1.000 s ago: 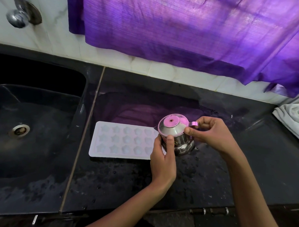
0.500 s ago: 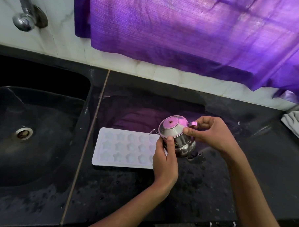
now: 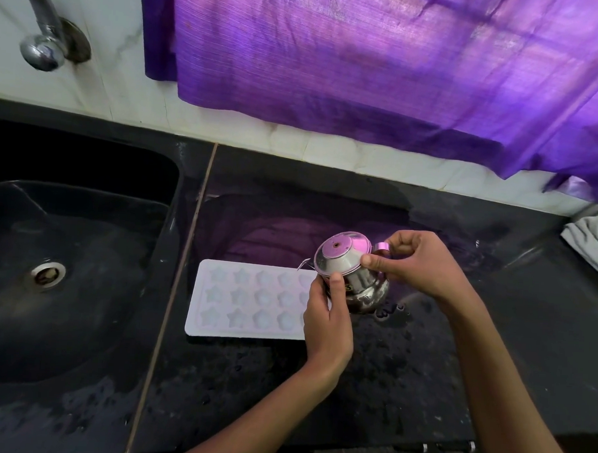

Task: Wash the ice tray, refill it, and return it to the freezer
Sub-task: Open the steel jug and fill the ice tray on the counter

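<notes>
A white ice tray [image 3: 246, 304] with star-shaped moulds lies flat on the wet black counter [image 3: 421, 368], just right of the sink. Its right end is hidden behind my left hand. A small steel kettle [image 3: 349, 269] with a lid and a thin spout stands at the tray's right end, tilted toward the tray. My left hand [image 3: 327, 320] grips the kettle's body from the near side, thumb up on the lid's rim. My right hand [image 3: 419, 266] holds the kettle's handle, with its thumb against the lid.
A black sink [image 3: 66, 267] with a metal drain [image 3: 47, 274] fills the left side, under a chrome tap [image 3: 41, 44] on the tiled wall. A purple curtain [image 3: 383, 65] hangs above the counter. A white cloth [image 3: 595, 239] lies at the far right.
The kettle has tipped a little more toward the tray while both hands keep their hold. The camera view has shifted, so everything sits slightly lower and to the right.
</notes>
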The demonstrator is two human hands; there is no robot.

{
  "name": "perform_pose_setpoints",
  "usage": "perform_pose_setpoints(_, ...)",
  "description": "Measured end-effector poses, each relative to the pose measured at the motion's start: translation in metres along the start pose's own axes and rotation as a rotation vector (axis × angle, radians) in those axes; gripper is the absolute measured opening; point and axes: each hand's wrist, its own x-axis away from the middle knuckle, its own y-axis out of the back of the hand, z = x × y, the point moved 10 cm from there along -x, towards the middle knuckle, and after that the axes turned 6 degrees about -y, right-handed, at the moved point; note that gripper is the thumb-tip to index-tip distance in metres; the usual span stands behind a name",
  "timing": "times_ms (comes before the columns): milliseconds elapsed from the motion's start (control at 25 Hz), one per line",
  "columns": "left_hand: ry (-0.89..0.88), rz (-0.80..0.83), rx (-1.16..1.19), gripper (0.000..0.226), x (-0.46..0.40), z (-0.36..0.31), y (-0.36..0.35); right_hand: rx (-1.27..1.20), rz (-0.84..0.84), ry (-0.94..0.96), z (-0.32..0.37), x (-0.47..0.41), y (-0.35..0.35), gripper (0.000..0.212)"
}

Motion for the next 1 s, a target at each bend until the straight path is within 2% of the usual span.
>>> perform_pose_setpoints(200,0.006,0.016,-0.013,0.037,0.0004,-0.0013,0.0,-0.013,-0.001,-0.007,0.0022,0.0004,0.0002,0.058)
perform_pose_setpoints(680,0.023,0.017,-0.008,0.037,-0.0036,0.0006,0.0012,-0.006,0.007,-0.017,0.0013,-0.0015,-0.0011,0.05)
perform_pose_setpoints(880,0.009,0.004,-0.023,0.038,-0.0057,0.003,0.0036,-0.054,0.002,-0.008,0.0005,0.0008,-0.0005,0.064)
perform_pose_setpoints(1000,-0.024,-0.009,-0.04,0.037,-0.0044,-0.0018,0.0056,-0.096,0.008,0.003,0.0004,0.0026,-0.0014,0.065)
